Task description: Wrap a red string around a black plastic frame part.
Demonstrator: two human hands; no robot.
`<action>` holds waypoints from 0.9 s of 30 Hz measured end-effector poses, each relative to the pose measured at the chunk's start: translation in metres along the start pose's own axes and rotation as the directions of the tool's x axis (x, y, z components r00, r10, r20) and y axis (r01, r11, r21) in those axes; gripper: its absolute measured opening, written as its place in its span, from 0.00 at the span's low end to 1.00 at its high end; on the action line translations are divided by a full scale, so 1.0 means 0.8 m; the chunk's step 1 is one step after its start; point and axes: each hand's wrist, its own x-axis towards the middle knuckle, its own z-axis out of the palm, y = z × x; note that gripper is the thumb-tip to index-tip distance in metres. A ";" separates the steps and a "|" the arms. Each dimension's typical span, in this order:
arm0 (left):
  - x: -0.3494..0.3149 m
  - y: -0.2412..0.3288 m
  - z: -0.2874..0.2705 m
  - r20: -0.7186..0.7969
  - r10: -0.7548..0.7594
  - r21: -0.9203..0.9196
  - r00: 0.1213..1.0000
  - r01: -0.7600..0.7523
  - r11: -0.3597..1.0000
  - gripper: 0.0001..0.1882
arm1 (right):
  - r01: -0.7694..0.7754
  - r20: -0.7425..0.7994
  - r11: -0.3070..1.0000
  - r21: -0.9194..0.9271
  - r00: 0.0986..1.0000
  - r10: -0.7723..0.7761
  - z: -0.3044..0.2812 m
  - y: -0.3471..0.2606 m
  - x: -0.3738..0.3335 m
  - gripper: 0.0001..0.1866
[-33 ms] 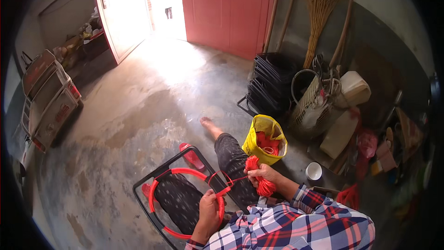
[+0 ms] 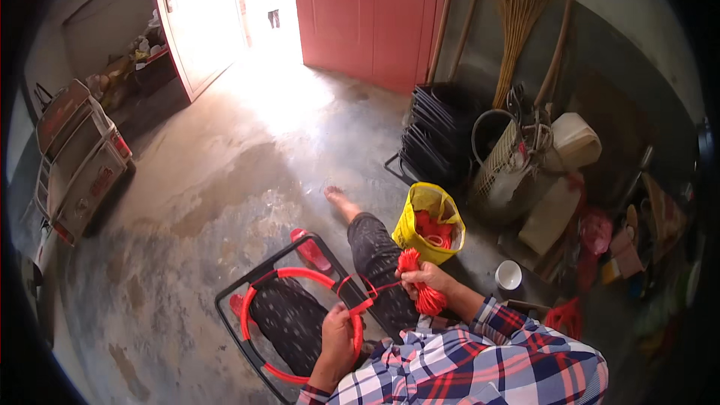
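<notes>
Across my lap lies a black rectangular metal frame [image 2: 244,279] with a red ring [image 2: 302,273] inside it. The ring meets the frame's rails, with dark gaps between its red stretches. My left hand [image 2: 337,336] is closed around the ring's near right part, close to the right rail. My right hand [image 2: 424,276] grips a hank of red cord [image 2: 430,301], held upright beside the frame. From the hank a strand of cord [image 2: 387,286] runs left to the right rail, with a small loose loop there. The fingertips of my left hand are partly hidden.
A yellow bag [image 2: 406,230] holding red material stands beyond my right hand. Right of it are a white cup [image 2: 508,275], stacked black frames [image 2: 435,139] and a wire basket [image 2: 495,169]. Red slippers [image 2: 311,251] lie near the frame. A cargo vehicle [image 2: 86,172] stands at left.
The loop of red cord by the right rail has drawn in a little and shifted. Both hands keep almost the same place and grip.
</notes>
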 end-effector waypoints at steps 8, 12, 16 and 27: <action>0.004 -0.008 0.030 0.100 0.233 -0.153 0.967 -0.217 0.964 0.19 | 0.209 -0.006 0.973 -0.094 0.978 -0.210 -0.021 0.002 0.010 0.11; 0.017 -0.006 0.013 0.082 0.278 0.129 0.957 -0.287 0.949 0.18 | 0.124 0.038 0.986 0.111 0.991 -0.129 -0.014 -0.019 0.020 0.07; 0.011 -0.009 0.005 0.045 0.255 0.136 0.966 -0.258 0.956 0.15 | 0.113 0.010 0.990 0.082 0.993 -0.114 -0.021 -0.010 0.029 0.07; -0.011 0.010 -0.023 0.078 -0.005 0.160 0.997 -0.008 0.987 0.19 | 0.434 0.094 0.899 0.055 0.894 -0.438 -0.044 -0.103 -0.043 0.10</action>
